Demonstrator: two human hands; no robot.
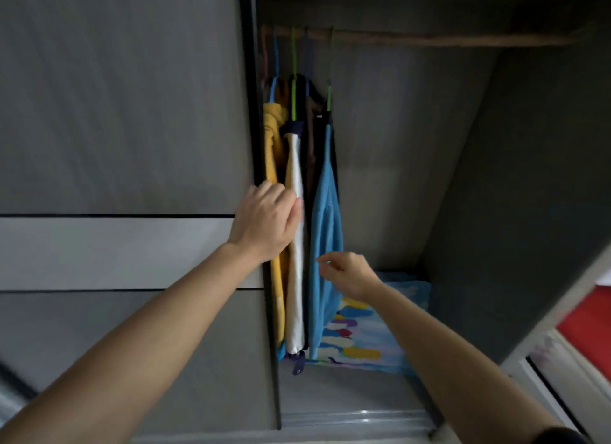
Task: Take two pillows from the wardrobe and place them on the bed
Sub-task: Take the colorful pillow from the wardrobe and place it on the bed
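The grey wardrobe (496, 212) stands open in front of me. A pillow (373, 338) with a blue cover and coloured blotches lies on the wardrobe floor, partly hidden behind hanging clothes and my right arm. My left hand (264, 222) rests on the edge of the sliding door (132, 129), with its fingers against the yellow and white garments (294, 278). My right hand (347, 273) is inside the wardrobe beside the blue garment (325, 245), fingers loosely curled and holding nothing. A second pillow is not visible.
Several garments hang on coloured hangers from a wooden rail (429, 40) at the left of the opening. The sliding door covers the left half. A red surface (591, 324) shows at the far right, past the wardrobe's side panel.
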